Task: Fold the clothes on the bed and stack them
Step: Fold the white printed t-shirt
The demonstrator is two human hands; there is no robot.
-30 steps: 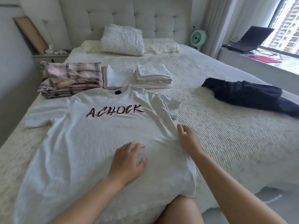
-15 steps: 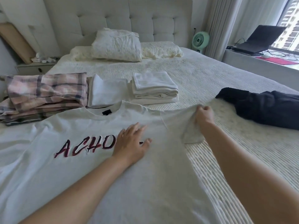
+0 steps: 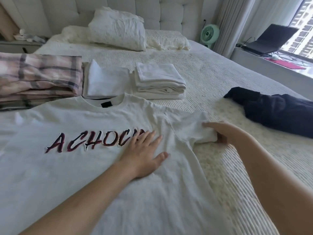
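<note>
A white T-shirt [image 3: 71, 167] with dark red lettering lies face up and spread flat on the bed [image 3: 211, 78]. My left hand [image 3: 144, 153] rests flat and open on its chest, covering the end of the lettering. My right hand [image 3: 223, 133] grips the end of the shirt's right sleeve [image 3: 188, 126], which is bunched at the cuff. Behind the shirt sit three folded piles: pink plaid clothes [image 3: 39, 77], a white folded garment [image 3: 106, 80] and a stack of white cloths [image 3: 159, 80]. A dark garment [image 3: 274, 111] lies unfolded to the right.
Pillows [image 3: 118, 28] lean on the padded headboard. A green fan [image 3: 210, 34] stands beside the curtain. A laptop [image 3: 269, 41] and a pink pad sit on the window ledge at right. A nightstand [image 3: 20, 43] with small items is at far left.
My right hand has gone from the shirt's side up to the right sleeve and taken hold of its end. My left hand has slid up onto the lettering. My view has moved closer.
</note>
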